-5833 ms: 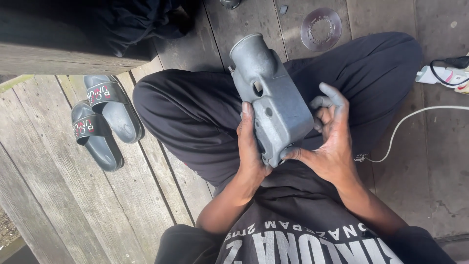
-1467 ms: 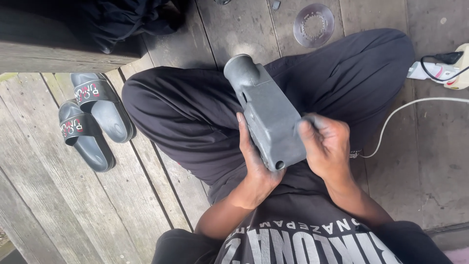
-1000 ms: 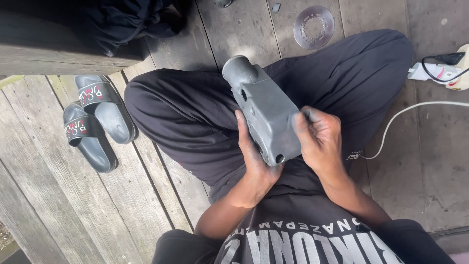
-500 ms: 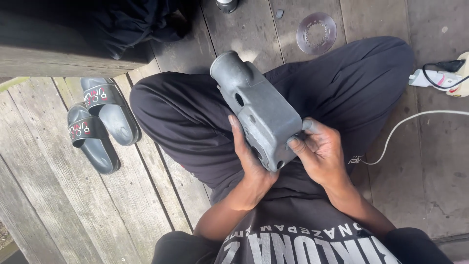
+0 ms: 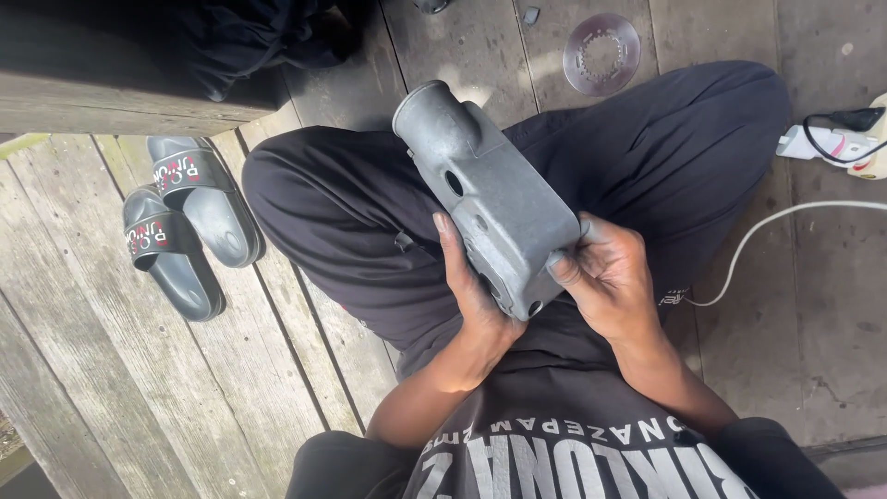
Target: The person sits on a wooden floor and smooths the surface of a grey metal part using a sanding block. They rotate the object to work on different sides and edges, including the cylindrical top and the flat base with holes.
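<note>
1. Head view: the person sits cross-legged and holds a grey cast-metal housing [image 5: 490,199] above the lap, its round neck pointing to the far side. The left hand [image 5: 471,296] cups it from below with the thumb laid up its side; the right hand [image 5: 605,282] clenches the near right corner, fingers curled over the edge.
2. The casting looks heavy and smooth. As I judge it, a slack grip at that corner could let it tip and drop onto the legs or the planks.
3. A white cable [image 5: 785,217] runs near the right knee to a power strip [image 5: 832,143] at the far right; a shifting leg might snag it.
4. The floor is weathered wooden planking [image 5: 111,397] with gaps between boards. A pair of grey slides [image 5: 180,222] lies to the left, a toothed metal disc [image 5: 602,53] at the far side, and dark cloth [image 5: 249,37] on a low ledge at the far left.
</note>
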